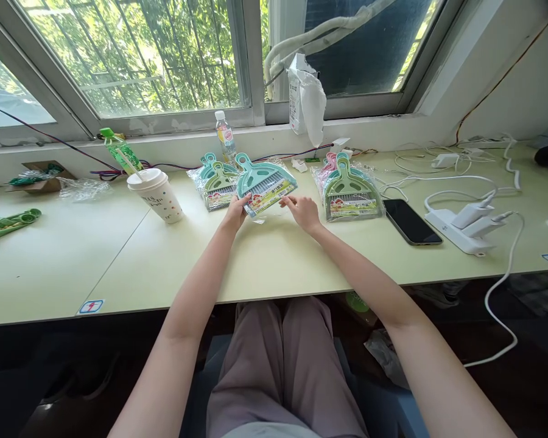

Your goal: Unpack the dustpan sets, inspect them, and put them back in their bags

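A teal mini dustpan and brush set (265, 182), wrapped in clear plastic with a printed label, is held tilted above the table. My left hand (237, 210) grips its lower left corner, thumb on the front. At its lower right edge, the fingers of my right hand (302, 210) are pinched together by the wrapper's corner. Just behind and left lies a pile of similar packed sets (217, 182) in teal and green. To the right, another pile of packed sets (352, 191) shows a green one in front and pink behind.
A white paper cup (158, 196) and a green-capped bottle (119, 149) stand to the left. A clear bottle (226, 139) is by the window sill. On the right lie a black phone (412, 222), a white power strip (459, 231) and cables. The table's front edge (283, 298) runs above my lap.
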The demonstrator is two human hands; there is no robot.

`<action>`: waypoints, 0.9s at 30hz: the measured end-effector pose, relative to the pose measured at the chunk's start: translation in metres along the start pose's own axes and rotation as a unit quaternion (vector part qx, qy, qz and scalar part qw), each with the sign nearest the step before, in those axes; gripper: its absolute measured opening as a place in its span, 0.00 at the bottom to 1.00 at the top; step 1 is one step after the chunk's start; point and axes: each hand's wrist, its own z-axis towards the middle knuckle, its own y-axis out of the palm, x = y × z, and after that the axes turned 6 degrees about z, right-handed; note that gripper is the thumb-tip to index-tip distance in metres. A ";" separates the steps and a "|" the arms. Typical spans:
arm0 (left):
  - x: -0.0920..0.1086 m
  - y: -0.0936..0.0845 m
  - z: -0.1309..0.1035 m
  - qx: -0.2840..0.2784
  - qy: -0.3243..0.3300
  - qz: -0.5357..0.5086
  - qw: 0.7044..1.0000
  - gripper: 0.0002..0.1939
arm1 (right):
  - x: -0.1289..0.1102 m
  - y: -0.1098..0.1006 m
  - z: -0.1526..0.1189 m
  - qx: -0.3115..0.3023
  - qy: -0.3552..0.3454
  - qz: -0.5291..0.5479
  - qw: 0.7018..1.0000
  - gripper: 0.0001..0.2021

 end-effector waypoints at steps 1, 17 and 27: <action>0.000 0.002 -0.002 -0.007 0.003 0.001 1.000 0.24 | 0.001 0.001 0.000 -0.009 0.039 0.019 0.999 0.20; 0.000 -0.001 -0.004 -0.047 -0.006 -0.003 0.999 0.33 | 0.019 -0.002 0.013 -0.084 0.212 0.350 0.908 0.13; 0.003 0.002 -0.006 -0.044 -0.006 0.013 0.999 0.35 | 0.024 -0.004 0.013 -0.109 0.228 0.368 0.895 0.07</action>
